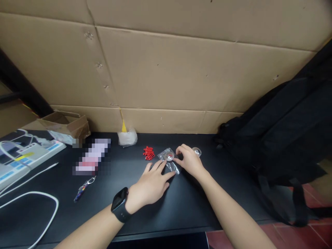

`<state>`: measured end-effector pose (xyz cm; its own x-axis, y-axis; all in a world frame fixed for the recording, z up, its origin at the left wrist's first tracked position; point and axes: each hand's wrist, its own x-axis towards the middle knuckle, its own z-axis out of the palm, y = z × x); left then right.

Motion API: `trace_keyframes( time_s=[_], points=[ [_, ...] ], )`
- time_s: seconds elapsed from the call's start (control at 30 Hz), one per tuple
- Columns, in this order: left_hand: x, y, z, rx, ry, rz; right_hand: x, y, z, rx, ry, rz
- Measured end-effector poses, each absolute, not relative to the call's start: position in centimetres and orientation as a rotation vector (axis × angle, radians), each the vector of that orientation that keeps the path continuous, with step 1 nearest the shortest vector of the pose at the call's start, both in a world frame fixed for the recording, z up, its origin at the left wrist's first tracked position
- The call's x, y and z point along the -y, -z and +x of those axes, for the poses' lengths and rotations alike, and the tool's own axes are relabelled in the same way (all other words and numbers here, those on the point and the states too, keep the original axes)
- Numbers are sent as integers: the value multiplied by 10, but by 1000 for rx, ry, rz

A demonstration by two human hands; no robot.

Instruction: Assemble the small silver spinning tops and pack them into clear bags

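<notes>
A clear round plastic shell with something red inside sits on a small clear plastic bag on the black table. My left hand has its fingers spread, with fingertips touching the bag and the near-left side of the shell. On the other side, my right hand is curled, thumb and forefinger at the shell's right rim. Just behind the right hand lies a second clear domed piece, partly covered. A small heap of red cords rests left of the bag.
A packet of white pieces with a yellow tag stands near the cardboard wall. At left are an open carton, a power strip, white cables, a pixelated item and a keychain. A black backpack fills the right.
</notes>
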<state>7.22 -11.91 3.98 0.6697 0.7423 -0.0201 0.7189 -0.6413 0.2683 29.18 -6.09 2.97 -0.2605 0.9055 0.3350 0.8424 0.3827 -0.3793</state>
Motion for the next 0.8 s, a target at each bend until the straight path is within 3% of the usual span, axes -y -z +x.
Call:
trace_keyframes(
  time_s=[0.17, 0.37, 0.6, 0.8],
  points=[
    [113, -43, 62, -1112, -159, 2662, 62, -25, 279, 2086, -197, -1480],
    [95, -55, 61, -1169, -338, 2657, 60, -41, 304, 2168, -717, -1080],
    [78, -43, 70, -1357, -521, 2627, 51, -31, 315, 2248, -674, -1013],
    [64, -40, 61, -1263, -435, 2461, 50, -28, 309, 2266, -701, -980]
  ],
)
